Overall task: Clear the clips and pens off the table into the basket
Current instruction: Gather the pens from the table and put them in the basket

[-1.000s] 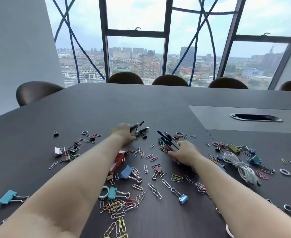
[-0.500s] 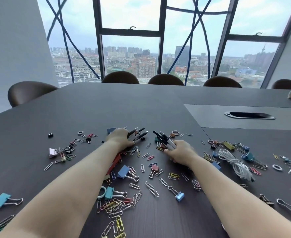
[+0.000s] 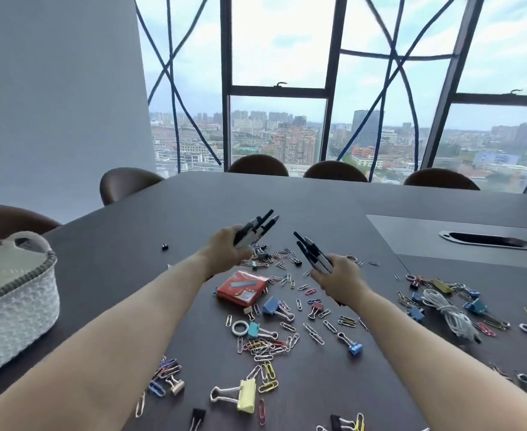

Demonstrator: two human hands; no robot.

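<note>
My left hand (image 3: 226,251) is raised above the dark table (image 3: 318,206) and grips a bundle of black pens (image 3: 256,229) that point up and right. My right hand (image 3: 340,279) holds a second bundle of black pens (image 3: 312,253) pointing up and left. A woven white basket (image 3: 10,309) with a dark rim stands at the left edge, well left of both hands. Several coloured paper clips (image 3: 263,348) and binder clips (image 3: 245,395) lie scattered on the table below and between my forearms.
A red box (image 3: 242,289) lies flat just under my left wrist. A coiled white cable (image 3: 447,314) rests among clips at the right. A cable slot (image 3: 486,241) is set in the table's far right panel. Brown chairs (image 3: 257,165) line the far edge before the windows.
Both hands have lifted off the table with their pens. The view has swung left, so the basket now shows at the left, and the red box lies uncovered.
</note>
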